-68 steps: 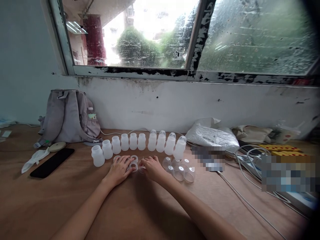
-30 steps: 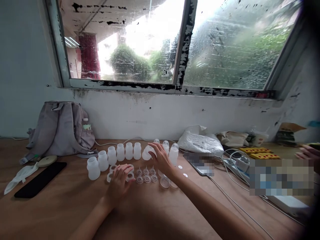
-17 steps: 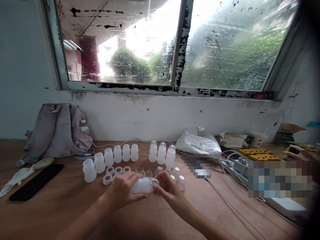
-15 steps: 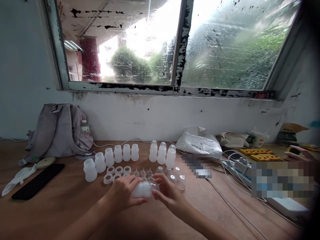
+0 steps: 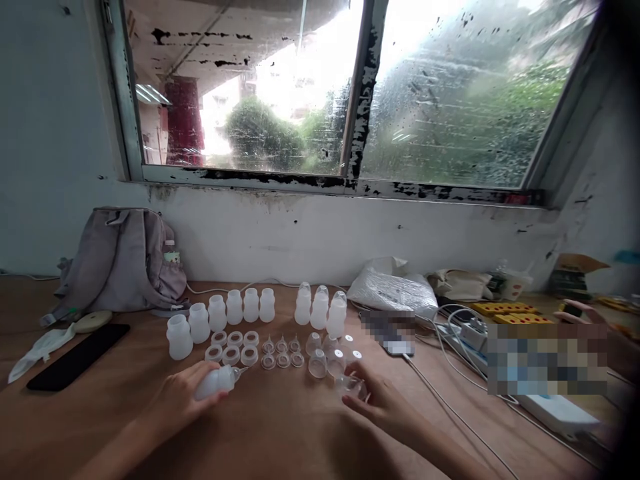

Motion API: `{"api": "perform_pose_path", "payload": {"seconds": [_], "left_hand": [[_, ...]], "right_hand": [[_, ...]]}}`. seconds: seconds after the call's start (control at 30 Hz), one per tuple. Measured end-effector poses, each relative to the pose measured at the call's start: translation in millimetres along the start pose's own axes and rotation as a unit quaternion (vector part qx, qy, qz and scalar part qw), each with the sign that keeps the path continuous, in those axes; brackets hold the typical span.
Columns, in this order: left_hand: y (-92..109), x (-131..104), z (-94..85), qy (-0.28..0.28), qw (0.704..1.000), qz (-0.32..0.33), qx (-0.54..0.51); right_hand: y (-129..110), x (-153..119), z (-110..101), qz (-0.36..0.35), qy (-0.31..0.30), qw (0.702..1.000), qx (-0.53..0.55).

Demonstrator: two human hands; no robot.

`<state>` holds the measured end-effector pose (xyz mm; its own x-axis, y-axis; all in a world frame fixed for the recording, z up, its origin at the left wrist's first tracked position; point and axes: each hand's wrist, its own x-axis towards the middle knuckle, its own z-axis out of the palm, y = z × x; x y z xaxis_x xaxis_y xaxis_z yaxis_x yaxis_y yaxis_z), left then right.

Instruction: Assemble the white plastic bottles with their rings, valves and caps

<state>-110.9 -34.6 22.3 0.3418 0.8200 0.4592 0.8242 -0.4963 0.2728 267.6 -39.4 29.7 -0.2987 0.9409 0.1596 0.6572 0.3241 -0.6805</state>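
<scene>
My left hand (image 5: 183, 395) is wrapped round a tilted white baby bottle (image 5: 210, 385) with its clear nipple exposed, pointing right. In my right hand (image 5: 383, 400) is a clear bottle cap (image 5: 350, 387), held just above the table and apart from the bottle. Beyond it stand several clear caps (image 5: 317, 365). Between the hands, farther back, are rows of clear nipples (image 5: 283, 360) and white collar rings (image 5: 231, 356). Several topless bottle bodies (image 5: 179, 339) form a curved row at the back left. Three capped bottles (image 5: 320, 309) stand right of them.
A grey backpack (image 5: 120, 260) and a black flat pad (image 5: 80, 357) lie at the left. Toward the right are a silvery plastic bag (image 5: 393, 290), a white cable (image 5: 460, 407), a white power strip (image 5: 560, 408) and yellow blocks (image 5: 510, 312). Another person's hand (image 5: 583, 317) shows at the far right.
My hands have moved apart. The clear cap has come off the bottle and gone right with my right hand, while the bottle has moved left, its nipple now showing.
</scene>
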Motion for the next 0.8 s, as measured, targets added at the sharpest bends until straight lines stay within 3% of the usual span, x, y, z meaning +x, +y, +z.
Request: {"api": "perform_pose_path", "payload": {"seconds": [0.07,0.17,0.37,0.5,0.6,0.73,0.8], "left_hand": [[2.1,0.4,3.1,0.010,1.000,0.000,-0.005],[21.1,9.5,14.5,0.002,0.999,0.038,-0.012],[58.1,33.6,42.2,0.008,0.994,0.107,-0.026],[68.3,40.5,55.6,0.024,0.993,0.104,-0.056],[72.6,41.2,60.8,0.019,0.992,0.082,-0.092],[75.9,42.5,66.3,0.019,0.987,0.048,-0.155],[76.1,44.4,71.1,0.021,0.984,0.057,-0.169]], "right_hand": [[4.0,-7.4,-5.7,0.022,0.011,0.997,-0.067],[5.6,-11.7,-8.4,0.071,0.023,0.987,-0.140],[21.6,-6.4,-8.0,0.109,0.060,0.981,-0.148],[22.4,-4.1,-6.1,0.049,0.137,0.978,-0.153],[3.1,-0.1,1.8,-0.020,0.181,0.974,-0.132],[-32.3,13.9,29.6,-0.038,0.047,0.998,0.000],[-46.3,24.2,47.4,-0.057,0.027,0.997,0.047]]}}
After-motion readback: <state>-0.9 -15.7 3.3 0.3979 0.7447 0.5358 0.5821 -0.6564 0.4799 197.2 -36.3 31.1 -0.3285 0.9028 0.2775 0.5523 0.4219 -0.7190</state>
